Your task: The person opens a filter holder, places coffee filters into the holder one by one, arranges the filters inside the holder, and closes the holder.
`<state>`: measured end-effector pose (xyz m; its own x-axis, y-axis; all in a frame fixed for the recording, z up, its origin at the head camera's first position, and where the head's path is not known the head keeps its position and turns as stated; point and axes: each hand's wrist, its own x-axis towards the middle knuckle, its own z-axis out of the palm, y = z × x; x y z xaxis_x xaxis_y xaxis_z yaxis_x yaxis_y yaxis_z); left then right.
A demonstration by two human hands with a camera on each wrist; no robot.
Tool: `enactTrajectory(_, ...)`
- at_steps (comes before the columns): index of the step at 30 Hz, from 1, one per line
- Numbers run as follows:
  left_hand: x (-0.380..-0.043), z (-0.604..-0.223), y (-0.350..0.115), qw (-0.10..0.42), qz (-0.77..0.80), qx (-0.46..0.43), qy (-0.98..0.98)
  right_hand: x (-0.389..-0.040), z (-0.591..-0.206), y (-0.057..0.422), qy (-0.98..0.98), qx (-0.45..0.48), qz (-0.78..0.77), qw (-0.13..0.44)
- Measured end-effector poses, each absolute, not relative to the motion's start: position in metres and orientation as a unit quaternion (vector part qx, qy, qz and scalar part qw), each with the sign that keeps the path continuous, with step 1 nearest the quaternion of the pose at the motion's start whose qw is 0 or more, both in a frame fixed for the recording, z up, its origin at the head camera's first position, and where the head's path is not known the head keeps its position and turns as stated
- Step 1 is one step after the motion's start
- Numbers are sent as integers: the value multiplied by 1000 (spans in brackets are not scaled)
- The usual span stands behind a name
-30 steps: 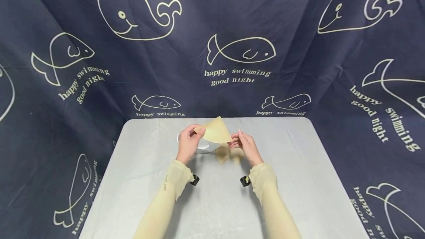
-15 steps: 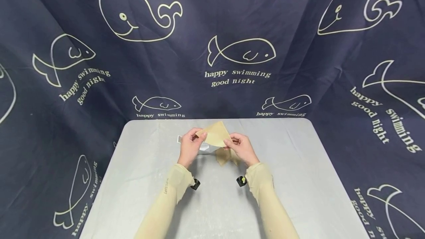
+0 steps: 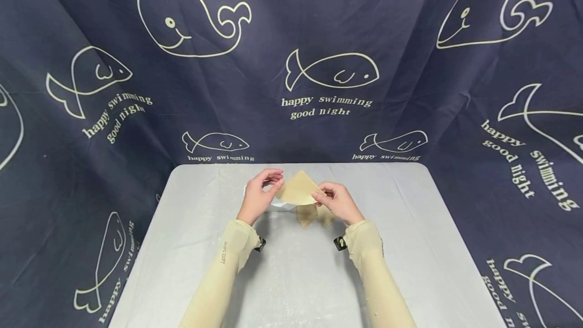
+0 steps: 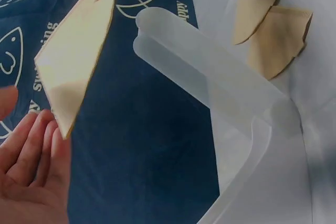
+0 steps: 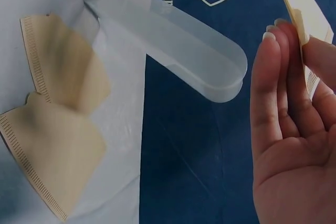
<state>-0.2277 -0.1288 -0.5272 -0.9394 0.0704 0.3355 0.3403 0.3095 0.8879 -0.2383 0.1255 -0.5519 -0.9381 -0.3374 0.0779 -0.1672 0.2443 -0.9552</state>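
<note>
Head view: person at a pale table point(image 3: 291, 277), both hands raised over its far part, one tan paper filter point(image 3: 299, 188) between them.
Filter position: up off the table, roughly mid-frame; one corner points away, curved edge faces the person.
Right hand point(image 3: 336, 201): pinches the filter near its right side, thumb on one face, fingers on the other; grip closed down on the paper.
Left hand point(image 3: 260, 194): fingers loosely bent, thumb set apart from them, clear gap between, nothing pinched; sits just beside the filter's left corner. Light contact with the paper: cannot tell.
Left wrist view: filter slants down from the right hand, lower corner close to the left fingertips point(image 4: 44, 119).
Right wrist view: filter seen nearly edge-on, crimped strip along part of it, thumb pressed against it.
Spare filters: two more, fan-shaped, first point(image 5: 65, 61) and second point(image 5: 55, 156), lying on the table with corners meeting, crimped edges showing.
Plastic piece point(image 4: 247, 85): translucent, long rounded ends, near the spare filters; mostly hidden behind filter and left hand from the head.
Sleeves point(image 3: 375, 272): cream, both arms; small lettering on the left one.
Wrist devices point(image 3: 339, 243): small, black, inner side of each wrist.
Curtain point(image 3: 291, 14): dark blue, pale whale and fish outlines, "happy swimming good night".
</note>
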Motion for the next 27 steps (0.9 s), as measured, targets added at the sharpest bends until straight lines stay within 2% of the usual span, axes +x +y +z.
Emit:
enactTrajectory(5,-226,-531,-124,96,-535,-132,-829,-236,-549,120,782,-172,-594,82)
enactTrajectory(15,-225,-533,-119,140,-591,-71,-791,-234,-565,131,674,-174,-715,67)
enactTrajectory(21,-227,-535,-119,147,-598,-59,-786,-231,-571,130,636,-178,-749,55)
enactTrajectory(27,-222,-538,-113,142,-608,-54,-779,-227,-565,108,653,-156,-740,36)
